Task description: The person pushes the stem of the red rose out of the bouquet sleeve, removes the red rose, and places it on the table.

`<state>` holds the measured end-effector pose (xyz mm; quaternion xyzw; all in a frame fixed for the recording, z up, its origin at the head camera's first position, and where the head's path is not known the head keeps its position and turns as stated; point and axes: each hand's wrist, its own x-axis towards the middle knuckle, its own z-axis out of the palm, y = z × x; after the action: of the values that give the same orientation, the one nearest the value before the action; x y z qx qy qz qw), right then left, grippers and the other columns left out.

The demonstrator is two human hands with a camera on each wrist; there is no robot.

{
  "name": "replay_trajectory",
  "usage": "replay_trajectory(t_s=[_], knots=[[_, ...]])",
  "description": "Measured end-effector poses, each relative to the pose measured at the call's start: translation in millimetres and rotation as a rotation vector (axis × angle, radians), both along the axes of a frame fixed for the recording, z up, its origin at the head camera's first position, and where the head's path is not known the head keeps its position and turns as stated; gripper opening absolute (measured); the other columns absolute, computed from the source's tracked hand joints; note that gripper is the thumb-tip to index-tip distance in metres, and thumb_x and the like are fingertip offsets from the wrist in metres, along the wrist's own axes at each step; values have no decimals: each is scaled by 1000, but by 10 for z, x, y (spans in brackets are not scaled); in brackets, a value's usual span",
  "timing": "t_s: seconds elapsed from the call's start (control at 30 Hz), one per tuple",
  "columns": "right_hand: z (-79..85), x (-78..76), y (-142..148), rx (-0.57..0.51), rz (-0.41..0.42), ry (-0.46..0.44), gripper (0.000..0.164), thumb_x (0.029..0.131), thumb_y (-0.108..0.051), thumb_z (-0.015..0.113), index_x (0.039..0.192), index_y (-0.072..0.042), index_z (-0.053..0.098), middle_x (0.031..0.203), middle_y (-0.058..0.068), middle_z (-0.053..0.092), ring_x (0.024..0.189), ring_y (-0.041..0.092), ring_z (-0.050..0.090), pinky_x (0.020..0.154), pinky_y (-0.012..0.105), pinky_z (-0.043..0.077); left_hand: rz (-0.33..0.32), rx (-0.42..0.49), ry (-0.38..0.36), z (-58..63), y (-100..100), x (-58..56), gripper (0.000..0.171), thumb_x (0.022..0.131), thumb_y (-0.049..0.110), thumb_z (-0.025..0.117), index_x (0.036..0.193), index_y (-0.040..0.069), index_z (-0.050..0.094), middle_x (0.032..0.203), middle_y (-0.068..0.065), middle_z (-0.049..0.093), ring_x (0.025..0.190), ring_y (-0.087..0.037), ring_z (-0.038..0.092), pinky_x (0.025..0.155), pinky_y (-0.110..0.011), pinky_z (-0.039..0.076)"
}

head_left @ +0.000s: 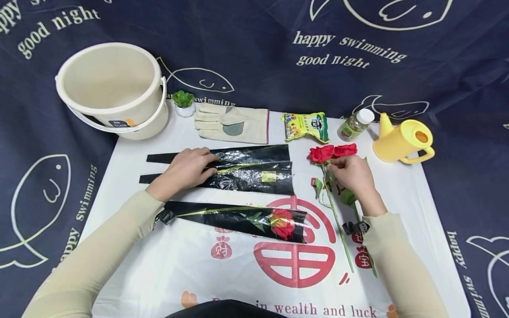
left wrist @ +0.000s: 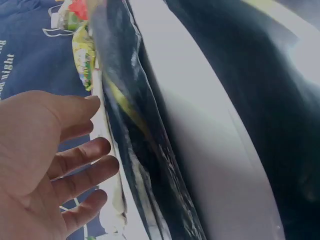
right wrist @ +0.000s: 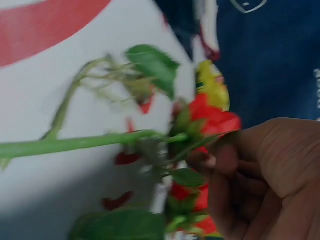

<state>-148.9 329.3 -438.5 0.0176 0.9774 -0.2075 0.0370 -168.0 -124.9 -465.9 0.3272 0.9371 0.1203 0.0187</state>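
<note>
My left hand [head_left: 186,168] lies over two black flower sleeves of clear-and-black film, the upper sleeve [head_left: 258,154] and the lower sleeve [head_left: 242,180]; its fingers [left wrist: 90,172] are loosely bent with nothing between them. Closer to me is a third sleeve [head_left: 230,220] with a red rose [head_left: 282,224] inside. At the right, two bare roses lie side by side, a left bloom [head_left: 320,154] and a right bloom [head_left: 346,150]. My right hand [head_left: 353,173] pinches a thin green leaf or stalk just below a bloom, thumb against forefinger. The long green stem [right wrist: 75,144] runs away from that hand.
Along the back stand a white bucket [head_left: 107,99], a small potted plant [head_left: 184,104], work gloves [head_left: 234,123], a yellow packet [head_left: 305,127], a white-capped jar [head_left: 355,125] and a yellow watering can [head_left: 401,139]. Behind them rises a dark blue printed cloth [head_left: 254,53].
</note>
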Motion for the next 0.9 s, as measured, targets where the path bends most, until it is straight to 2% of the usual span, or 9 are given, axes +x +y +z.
replay_trajectory(t_s=[0.1,0.23,0.33,0.43,0.57,0.7,0.8,0.9], knots=[[113,92,-69,-6,28,38,29,86,-19,67,109,-3,69,100,15,67,72,25,59,57,39,44,-17,62,-2,46,5,108,40,88,36,64,123,16,62,107,-3,59,88,-20,56,77,-41,45],[218,255,-219,-71,143,88,36,85,-17,69,120,-10,64,112,9,63,73,21,58,57,37,48,-93,141,-44,95,75,366,41,88,36,64,122,14,62,109,-2,59,90,-18,56,77,-38,47],[228,408,-390,-116,281,152,39,83,-17,72,120,-12,64,114,5,62,75,18,60,61,35,49,-147,166,-75,69,168,589,44,87,40,64,122,14,61,112,-1,59,95,-17,56,79,-37,47],[167,591,-653,-152,457,184,41,82,-24,74,120,-13,64,116,2,62,89,17,61,73,36,50,-177,148,-89,8,263,796,55,84,49,64,126,14,59,120,-2,56,102,-19,54,84,-38,45],[42,848,-1060,-120,682,145,53,80,-42,73,124,-14,62,125,2,58,110,18,53,87,38,45,-199,67,-92,-82,364,999,73,79,59,65,136,17,49,130,-4,49,110,-21,48,88,-40,41],[-54,1034,-1331,11,788,87,67,74,-52,74,130,-19,58,130,2,53,117,19,47,94,41,39,-223,-1,-69,-130,430,1094,75,78,56,68,139,19,45,131,-4,48,113,-22,47,89,-43,41],[-121,1084,-1416,81,808,50,67,74,-47,76,132,-21,56,130,2,52,118,19,46,97,43,36,-230,-28,-45,-159,439,1111,71,79,52,69,138,19,47,129,-5,49,112,-23,48,87,-44,42],[-174,1070,-1453,116,808,46,62,77,-41,75,133,-22,55,130,2,52,117,20,46,95,43,38,-219,-24,-34,-185,426,1102,69,79,51,69,137,18,49,127,-5,50,110,-23,48,85,-43,43]])
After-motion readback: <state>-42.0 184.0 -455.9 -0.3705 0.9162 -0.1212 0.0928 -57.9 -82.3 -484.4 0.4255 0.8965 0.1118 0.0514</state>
